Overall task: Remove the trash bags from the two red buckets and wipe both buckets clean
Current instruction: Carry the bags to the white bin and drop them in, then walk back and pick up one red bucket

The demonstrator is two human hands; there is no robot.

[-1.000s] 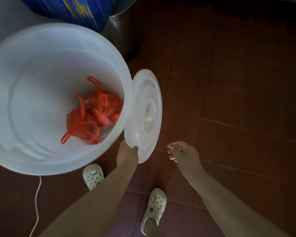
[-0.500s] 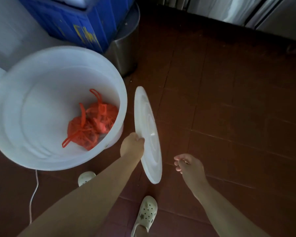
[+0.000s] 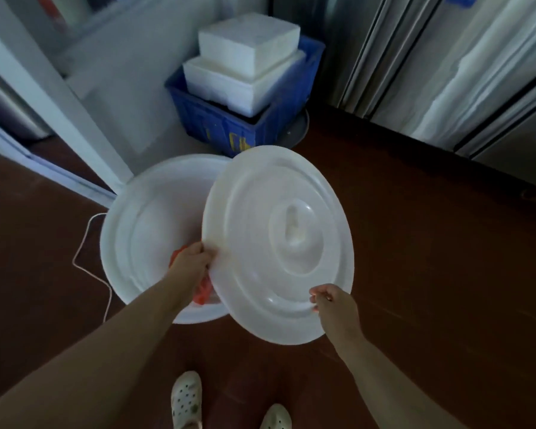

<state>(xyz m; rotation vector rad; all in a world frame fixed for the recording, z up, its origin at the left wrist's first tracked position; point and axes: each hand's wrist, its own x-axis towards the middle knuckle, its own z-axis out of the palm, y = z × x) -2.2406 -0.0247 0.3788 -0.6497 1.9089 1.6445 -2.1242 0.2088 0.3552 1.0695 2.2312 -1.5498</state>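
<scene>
Both hands (image 3: 195,258) (image 3: 331,301) grip white lid (image 3: 276,243) over white bin (image 3: 143,230); red bags (image 3: 202,293) inside.

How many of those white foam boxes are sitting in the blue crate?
2. A larger foam box sits in the blue crate, and a smaller foam box is stacked on top of it. More could be hidden below.

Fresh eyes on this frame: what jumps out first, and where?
The big round white lid fills the centre, held face-up and tilted over the right side of the open white bin; the left hand grips its left edge and the right hand pinches its near rim. Red-orange bags peek out in the bin beneath the left hand. Behind, white foam boxes sit stacked in a blue crate.
</scene>
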